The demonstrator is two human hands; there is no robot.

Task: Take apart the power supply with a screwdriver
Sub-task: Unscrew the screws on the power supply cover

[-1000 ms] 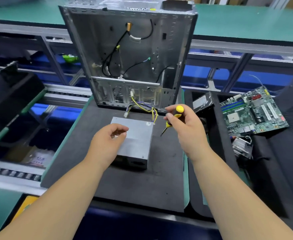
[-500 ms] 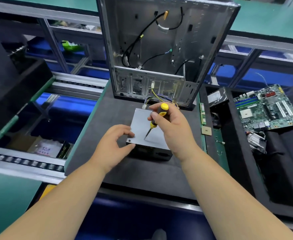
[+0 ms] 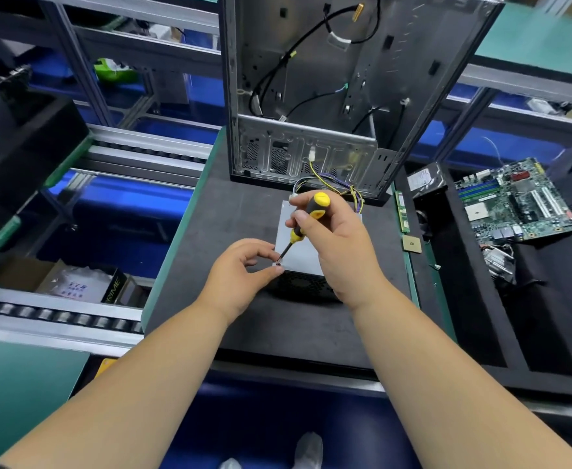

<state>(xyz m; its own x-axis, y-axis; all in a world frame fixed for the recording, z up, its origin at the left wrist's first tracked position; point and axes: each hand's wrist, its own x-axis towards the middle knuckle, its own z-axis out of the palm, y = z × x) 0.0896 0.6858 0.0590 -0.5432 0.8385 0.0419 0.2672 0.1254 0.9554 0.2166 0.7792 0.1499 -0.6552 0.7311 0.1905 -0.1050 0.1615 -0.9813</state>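
The grey sheet-metal box of the power supply (image 3: 306, 247) is laid flat on the dark foam work mat (image 3: 217, 214), just in front of the upright, gutted steel computer case (image 3: 352, 79), presumably so that its lid faces upward and its corner screws can be reached from above. A yellow-and-black-handled screwdriver (image 3: 306, 218) is gripped in the right hand (image 3: 337, 238), the fingers and thumb curled round the handle near its top, and its dark shaft is slanted down and leftward so that the tip is set at the box's near left corner. The left hand (image 3: 240, 274) is held at that same corner with thumb and forefinger bent toward the tip; this is judged to steady the box and guide the blade, though whether anything is actually pinched between them cannot be told. The screw itself is too small to be made out, and the seating of the tip in it cannot be confirmed. A bundle of yellow and purple wires (image 3: 332, 182) is seen running from the box's far edge toward the case, its attachment being concealed by the right hand. Much of the lid's right side is likewise covered, and only a dark perforated front face is glimpsed below. A green motherboard (image 3: 514, 201) lies well apart on the right.
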